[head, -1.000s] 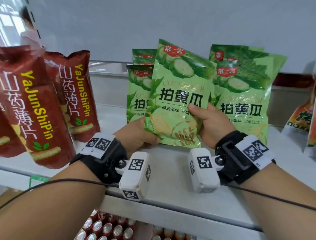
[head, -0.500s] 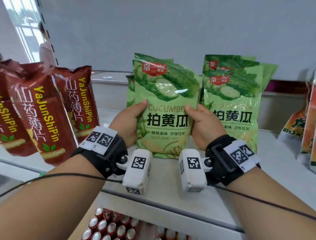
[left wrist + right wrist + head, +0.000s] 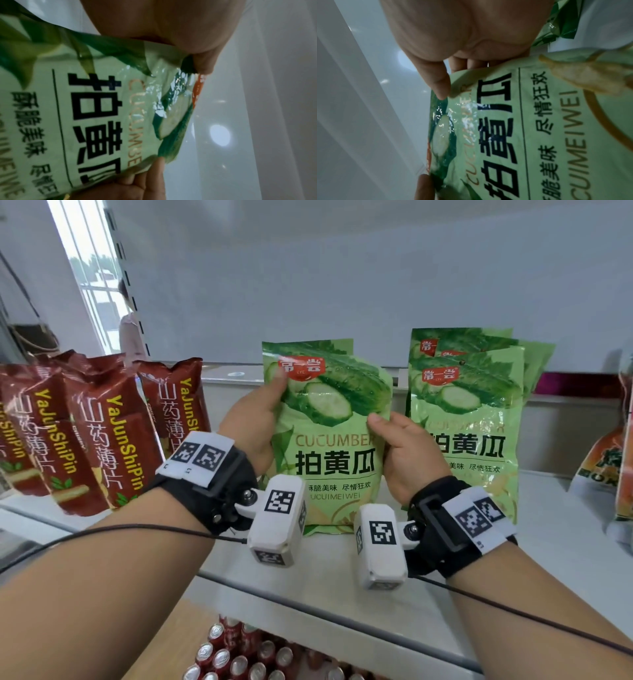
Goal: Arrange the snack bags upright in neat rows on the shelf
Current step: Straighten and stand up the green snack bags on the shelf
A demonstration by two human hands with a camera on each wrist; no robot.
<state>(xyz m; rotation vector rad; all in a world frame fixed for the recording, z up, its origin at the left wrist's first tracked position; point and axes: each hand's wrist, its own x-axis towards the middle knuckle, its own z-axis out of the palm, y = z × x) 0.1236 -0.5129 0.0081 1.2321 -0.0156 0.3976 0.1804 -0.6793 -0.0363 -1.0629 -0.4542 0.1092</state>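
A green cucumber snack bag (image 3: 329,436) stands upright on the white shelf (image 3: 342,577), in front of another green bag behind it. My left hand (image 3: 255,419) grips its left edge, thumb on the front near the red logo. My right hand (image 3: 400,446) grips its right edge, thumb on the front. The left wrist view shows the same bag (image 3: 96,115) pinched at its top edge by my left hand (image 3: 197,65). In the right wrist view my right hand (image 3: 443,83) holds the bag (image 3: 530,128) at its side. A stack of green cucumber bags (image 3: 469,419) stands to the right.
Several dark red YaJunShiPin bags (image 3: 102,433) lean at the left of the shelf. Orange snack bags (image 3: 613,467) stand at the far right edge. Red drink cans (image 3: 239,659) fill the lower shelf below. A grey wall backs the shelf.
Both hands turned the tilted green bag upright and set it against the bags behind. They then slid higher along its two edges.
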